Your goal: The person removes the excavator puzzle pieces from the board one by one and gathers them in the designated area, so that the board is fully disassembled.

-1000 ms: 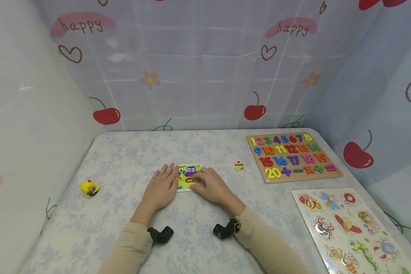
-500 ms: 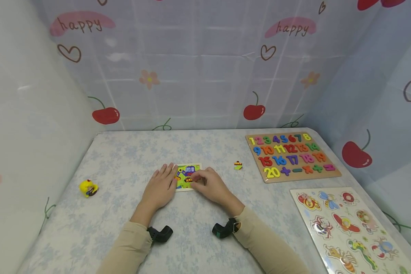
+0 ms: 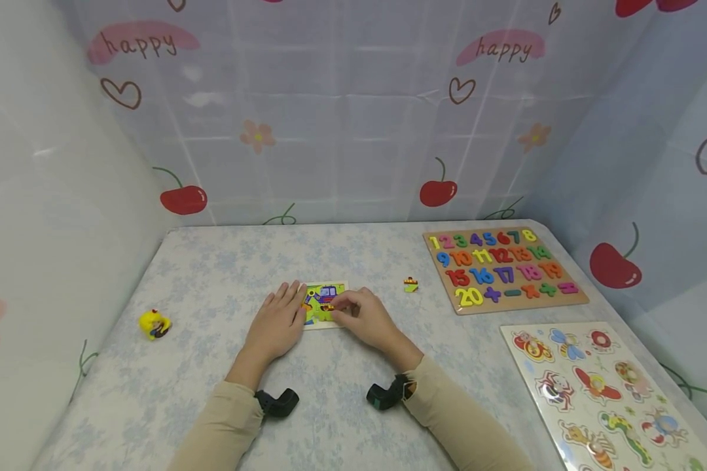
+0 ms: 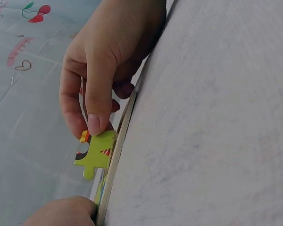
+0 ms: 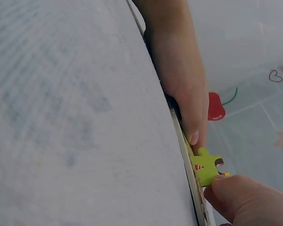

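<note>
A small framed picture puzzle (image 3: 318, 314) with a vehicle design lies between the hands. My left hand (image 3: 275, 320) rests flat with straight fingers over its left edge. My right hand (image 3: 366, 318) pinches a green puzzle piece between thumb and fingers at the puzzle's right side. In the left wrist view the green piece (image 4: 100, 149) stands tilted up against the wooden frame edge (image 4: 114, 162), under the right hand (image 4: 101, 70). The same piece (image 5: 206, 168) shows in the right wrist view, close to the left fingertips. The right hand covers the puzzle's right part.
Another small puzzle piece (image 3: 410, 285) lies right of the puzzle. A number board (image 3: 509, 303) is at the back right, with an insect picture board (image 3: 542, 373) in front of it. A yellow toy figure (image 3: 154, 324) sits at the far left.
The right hand has shifted slightly to the right, and more of the puzzle's lower right shows. The left hand stays in place.
</note>
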A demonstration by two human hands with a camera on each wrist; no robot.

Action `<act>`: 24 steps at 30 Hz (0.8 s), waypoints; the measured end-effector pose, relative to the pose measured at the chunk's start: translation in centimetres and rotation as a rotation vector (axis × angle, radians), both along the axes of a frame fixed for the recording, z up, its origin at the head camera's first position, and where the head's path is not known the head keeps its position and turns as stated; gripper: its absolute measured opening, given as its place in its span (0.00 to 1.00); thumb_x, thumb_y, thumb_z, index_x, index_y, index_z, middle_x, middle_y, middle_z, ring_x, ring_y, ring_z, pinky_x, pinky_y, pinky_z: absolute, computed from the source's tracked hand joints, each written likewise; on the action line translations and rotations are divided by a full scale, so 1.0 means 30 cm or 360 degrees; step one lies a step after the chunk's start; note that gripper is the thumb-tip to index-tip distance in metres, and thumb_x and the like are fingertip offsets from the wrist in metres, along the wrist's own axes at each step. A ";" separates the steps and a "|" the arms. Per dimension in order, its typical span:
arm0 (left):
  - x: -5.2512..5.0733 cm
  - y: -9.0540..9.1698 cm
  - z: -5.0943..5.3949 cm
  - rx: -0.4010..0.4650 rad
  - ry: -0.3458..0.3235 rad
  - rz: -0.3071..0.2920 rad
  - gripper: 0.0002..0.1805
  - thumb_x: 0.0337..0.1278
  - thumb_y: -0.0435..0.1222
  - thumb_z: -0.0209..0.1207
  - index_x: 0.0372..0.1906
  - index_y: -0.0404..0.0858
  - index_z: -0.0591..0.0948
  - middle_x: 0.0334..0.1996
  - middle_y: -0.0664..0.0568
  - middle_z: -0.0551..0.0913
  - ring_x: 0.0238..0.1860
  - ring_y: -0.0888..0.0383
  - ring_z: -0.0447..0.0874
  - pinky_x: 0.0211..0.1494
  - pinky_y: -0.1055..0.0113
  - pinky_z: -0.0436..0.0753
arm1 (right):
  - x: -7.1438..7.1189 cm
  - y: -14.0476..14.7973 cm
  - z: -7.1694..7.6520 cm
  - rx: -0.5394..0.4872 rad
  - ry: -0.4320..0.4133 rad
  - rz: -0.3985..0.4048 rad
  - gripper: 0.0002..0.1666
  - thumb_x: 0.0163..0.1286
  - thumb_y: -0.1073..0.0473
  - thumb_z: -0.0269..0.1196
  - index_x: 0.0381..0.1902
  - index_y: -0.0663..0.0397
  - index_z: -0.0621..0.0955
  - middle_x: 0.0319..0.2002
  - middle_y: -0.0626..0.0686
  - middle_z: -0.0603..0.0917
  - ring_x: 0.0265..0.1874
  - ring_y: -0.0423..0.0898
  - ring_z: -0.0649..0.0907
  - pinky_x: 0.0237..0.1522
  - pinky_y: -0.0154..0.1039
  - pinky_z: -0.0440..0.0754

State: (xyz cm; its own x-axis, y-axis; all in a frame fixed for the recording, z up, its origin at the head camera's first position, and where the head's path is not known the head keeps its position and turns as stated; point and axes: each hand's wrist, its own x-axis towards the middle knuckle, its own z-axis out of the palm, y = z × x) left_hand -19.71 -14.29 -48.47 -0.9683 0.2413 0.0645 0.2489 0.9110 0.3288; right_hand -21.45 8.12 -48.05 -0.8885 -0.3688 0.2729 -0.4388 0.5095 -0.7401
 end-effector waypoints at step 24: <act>0.002 0.004 -0.005 0.0023 0.0003 0.0011 0.31 0.78 0.50 0.35 0.79 0.47 0.54 0.80 0.51 0.52 0.81 0.48 0.45 0.82 0.48 0.48 | -0.062 0.084 0.046 0.0036 -0.0169 -0.0191 0.05 0.68 0.54 0.67 0.42 0.41 0.84 0.35 0.41 0.86 0.41 0.42 0.78 0.46 0.40 0.78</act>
